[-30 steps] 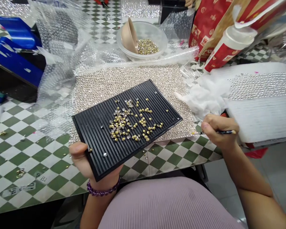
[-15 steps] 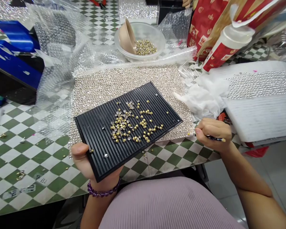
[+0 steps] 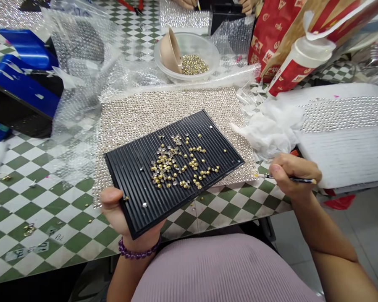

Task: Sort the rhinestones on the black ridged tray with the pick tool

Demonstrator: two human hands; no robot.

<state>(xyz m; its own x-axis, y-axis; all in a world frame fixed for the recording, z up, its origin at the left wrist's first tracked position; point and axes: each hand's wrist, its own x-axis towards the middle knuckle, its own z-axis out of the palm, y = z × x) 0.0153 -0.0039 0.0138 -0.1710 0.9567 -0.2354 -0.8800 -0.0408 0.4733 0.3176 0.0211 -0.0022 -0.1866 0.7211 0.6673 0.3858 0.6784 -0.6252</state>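
Note:
My left hand [image 3: 115,212] grips the near corner of a black ribbed rubber tray [image 3: 134,180], thumb on top. Scattered across the tray's middle lie several gold and clear rhinestones [image 3: 173,165]. My right hand [image 3: 297,176] holds a slim pencil-like pick [image 3: 291,179] level, and its pale tip [image 3: 256,175] points left. That tip is beside the tray's right corner, not touching it. Under the tray lies a rhinestone-covered sheet [image 3: 170,107], its near part hidden.
A clear bowl [image 3: 189,42] holds gold studs and a beige scoop. Bubble wrap [image 3: 78,46], blue trays [image 3: 25,86], a red-and-white bottle [image 3: 299,63], tissue [image 3: 271,130] and a white foam block [image 3: 343,155] surround the checkered table [image 3: 50,209]. A co-worker's hands [image 3: 187,3] show beyond.
My right hand has moved to the right and the pick now lies more level. The tray and my left hand have shifted slightly right. A co-worker's hands have come into view at the top.

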